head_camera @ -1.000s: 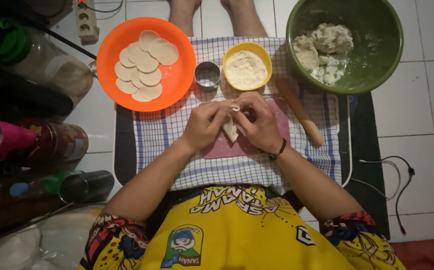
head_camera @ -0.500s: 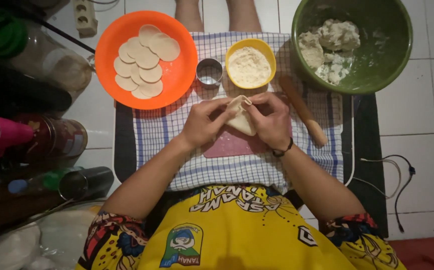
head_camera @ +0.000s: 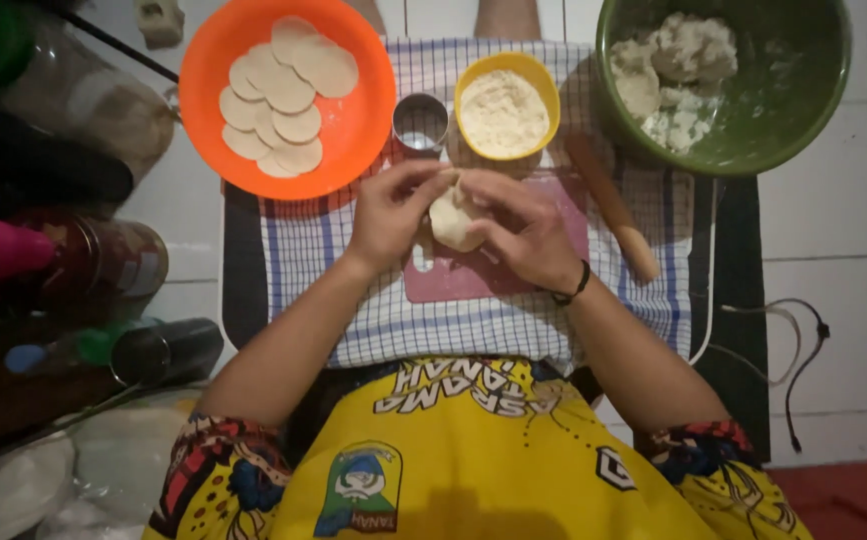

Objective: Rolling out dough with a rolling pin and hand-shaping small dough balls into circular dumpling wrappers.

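Note:
A pale piece of dough (head_camera: 451, 222) is pinched between both hands above a pink cutting board (head_camera: 473, 278). My left hand (head_camera: 390, 210) grips its left edge with fingertips at the top. My right hand (head_camera: 525, 230), a dark band on its wrist, wraps the right side. The board lies on a blue-checked cloth (head_camera: 373, 320). Just beyond the hands stand a small metal cup (head_camera: 420, 122) and a yellow bowl of flour (head_camera: 506, 105).
An orange plate (head_camera: 363, 130) with several flat dough rounds sits at the far left. A green bowl (head_camera: 803, 110) with dough lumps is far right. A wooden rolling pin (head_camera: 613, 205) lies right of the board. Bottles and jars crowd the left side; a cable lies on the tiles at right.
The dough has gone from a small folded piece low between the hands to a fuller lump held higher. Both hands shifted slightly away from me.

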